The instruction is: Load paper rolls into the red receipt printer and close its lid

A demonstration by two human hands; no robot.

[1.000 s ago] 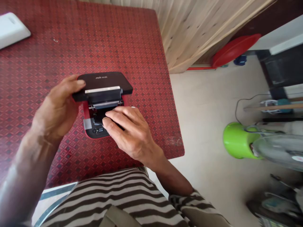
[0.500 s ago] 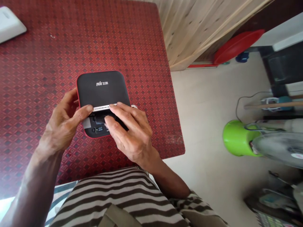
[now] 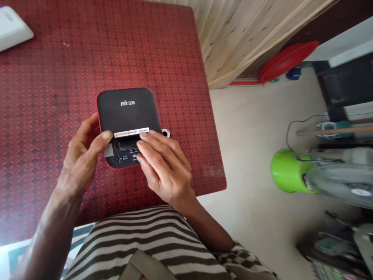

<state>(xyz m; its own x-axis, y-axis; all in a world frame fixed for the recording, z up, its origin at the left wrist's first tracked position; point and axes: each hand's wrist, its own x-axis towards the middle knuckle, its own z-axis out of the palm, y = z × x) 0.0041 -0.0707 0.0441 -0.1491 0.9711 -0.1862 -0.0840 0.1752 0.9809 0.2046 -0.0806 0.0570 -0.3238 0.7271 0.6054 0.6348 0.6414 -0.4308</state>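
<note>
A flat, square black device (image 3: 128,116) with a thin red rim and FEIE lettering lies over the red patterned table. My left hand (image 3: 83,153) grips its left side, thumb on the top face and fingers around the edge. A white warning strip (image 3: 132,133) crosses the device. Below it is an uncovered recess (image 3: 124,144) with dark glossy parts, small slots and printed marks. My right hand (image 3: 166,167) lies over the lower right of the device, fingers stretched out close together, fingertips at the recess. These fingers hide part of the recess.
At the top left of the table (image 3: 131,42) lies a white object (image 3: 13,29). A black-and-white ring-shaped thing (image 3: 166,133) shows beside the device. On the floor to the right stand a green bucket (image 3: 287,171) and a fan (image 3: 344,184). A pale curtain (image 3: 233,39) hangs beyond the table.
My right hand has slid slightly right and down, showing more of the white strip and recess. My left hand still holds the device, which has hardly moved.
</note>
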